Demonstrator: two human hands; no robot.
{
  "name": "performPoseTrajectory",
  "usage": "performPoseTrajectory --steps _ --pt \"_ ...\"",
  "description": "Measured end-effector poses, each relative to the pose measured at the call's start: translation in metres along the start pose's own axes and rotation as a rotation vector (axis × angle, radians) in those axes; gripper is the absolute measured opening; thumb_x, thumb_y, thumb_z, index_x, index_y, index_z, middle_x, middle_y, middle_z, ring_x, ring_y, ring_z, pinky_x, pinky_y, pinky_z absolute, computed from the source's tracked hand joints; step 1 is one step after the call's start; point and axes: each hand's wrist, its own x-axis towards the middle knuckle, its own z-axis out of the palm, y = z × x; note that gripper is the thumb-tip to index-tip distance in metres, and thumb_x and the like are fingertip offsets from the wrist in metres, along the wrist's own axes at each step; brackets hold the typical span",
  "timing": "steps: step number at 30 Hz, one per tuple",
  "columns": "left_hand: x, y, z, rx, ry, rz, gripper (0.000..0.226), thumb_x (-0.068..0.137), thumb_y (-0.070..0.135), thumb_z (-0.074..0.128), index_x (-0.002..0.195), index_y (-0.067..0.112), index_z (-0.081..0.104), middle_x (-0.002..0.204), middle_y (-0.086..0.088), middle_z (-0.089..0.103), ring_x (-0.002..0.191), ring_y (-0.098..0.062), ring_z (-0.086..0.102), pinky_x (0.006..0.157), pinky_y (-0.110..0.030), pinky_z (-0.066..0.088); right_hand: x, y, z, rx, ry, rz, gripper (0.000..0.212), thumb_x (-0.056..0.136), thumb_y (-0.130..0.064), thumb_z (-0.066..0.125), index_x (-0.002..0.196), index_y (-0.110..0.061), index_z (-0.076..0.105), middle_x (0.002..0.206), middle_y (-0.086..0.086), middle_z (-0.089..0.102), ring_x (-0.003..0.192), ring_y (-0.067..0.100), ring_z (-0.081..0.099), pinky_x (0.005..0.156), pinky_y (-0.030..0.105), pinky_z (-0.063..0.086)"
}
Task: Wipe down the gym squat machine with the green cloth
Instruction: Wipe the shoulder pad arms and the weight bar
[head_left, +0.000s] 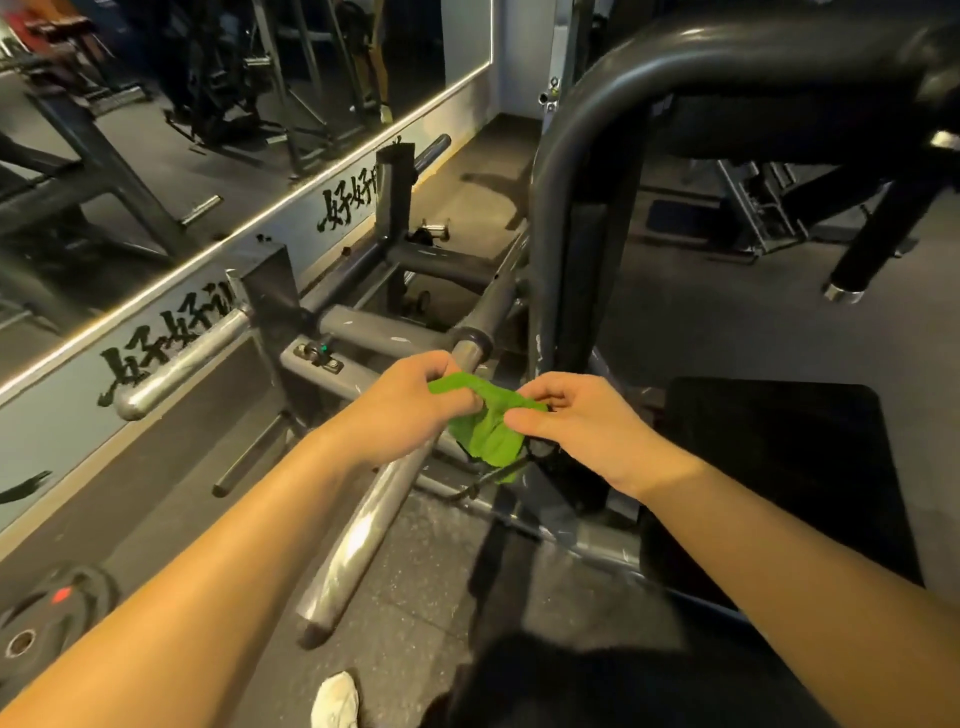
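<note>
A small green cloth hangs crumpled between my two hands, just above a steel weight peg of the squat machine. My left hand pinches the cloth's upper left edge with curled fingers. My right hand pinches its right side between thumb and fingers. The machine's dark grey frame curves up and over to the right, with a black pad below my right forearm.
A wall mirror with black lettering under it runs along the left. Another steel peg sticks out towards the wall. A black weight plate lies on the floor at lower left. My white shoe shows at the bottom.
</note>
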Motion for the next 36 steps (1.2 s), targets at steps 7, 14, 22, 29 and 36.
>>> performPoseTrajectory --steps 7,14,22,29,36 --pt "0.034 -0.07 -0.086 -0.028 -0.093 0.036 0.02 0.089 0.017 0.077 0.09 0.009 0.059 0.072 0.002 0.055 0.054 0.001 0.047 0.052 -0.011 0.037 0.058 -0.015 0.082 -0.394 0.357 -0.063 0.006 0.079 -0.034 0.079 0.085 -0.033 0.079 0.08 -0.002 0.069 0.079 0.01 0.063 0.078 0.034 0.053" --pt "0.075 -0.095 -0.122 0.027 -0.335 0.157 0.012 0.091 0.032 0.075 0.089 0.021 0.072 0.071 0.015 0.063 0.063 0.007 0.055 0.064 -0.017 0.041 0.071 -0.03 0.135 -0.366 0.625 0.176 0.009 0.091 -0.025 0.071 0.096 -0.024 0.08 0.066 -0.006 0.069 0.064 0.009 0.064 0.065 0.031 0.054" --pt "0.13 -0.069 -0.087 0.076 -0.468 0.279 0.009 0.092 0.032 0.073 0.093 0.023 0.071 0.087 0.002 0.069 0.079 -0.01 0.063 0.078 -0.033 0.052 0.091 -0.025 0.139 0.614 0.81 0.194 0.044 0.098 -0.013 0.065 0.139 -0.022 0.053 0.117 0.004 0.07 0.106 0.018 0.072 0.079 0.04 0.063" --pt "0.184 -0.042 -0.076 0.144 -0.533 0.39 0.025 0.091 0.01 0.069 0.113 0.021 0.073 0.102 0.008 0.074 0.095 -0.004 0.069 0.087 -0.019 0.054 0.126 -0.014 0.113 0.732 1.039 0.088 0.037 0.094 -0.004 0.068 0.128 -0.017 0.06 0.111 0.007 0.072 0.095 0.019 0.075 0.072 0.032 0.063" --pt "0.228 -0.042 -0.07 0.1 -0.383 0.414 0.016 0.088 0.011 0.075 0.101 0.014 0.067 0.091 -0.002 0.069 0.072 -0.008 0.06 0.071 -0.027 0.053 0.164 -0.015 0.108 0.71 1.164 0.097 0.036 0.095 -0.003 0.067 0.128 -0.013 0.061 0.11 0.009 0.071 0.094 0.022 0.075 0.068 0.028 0.061"
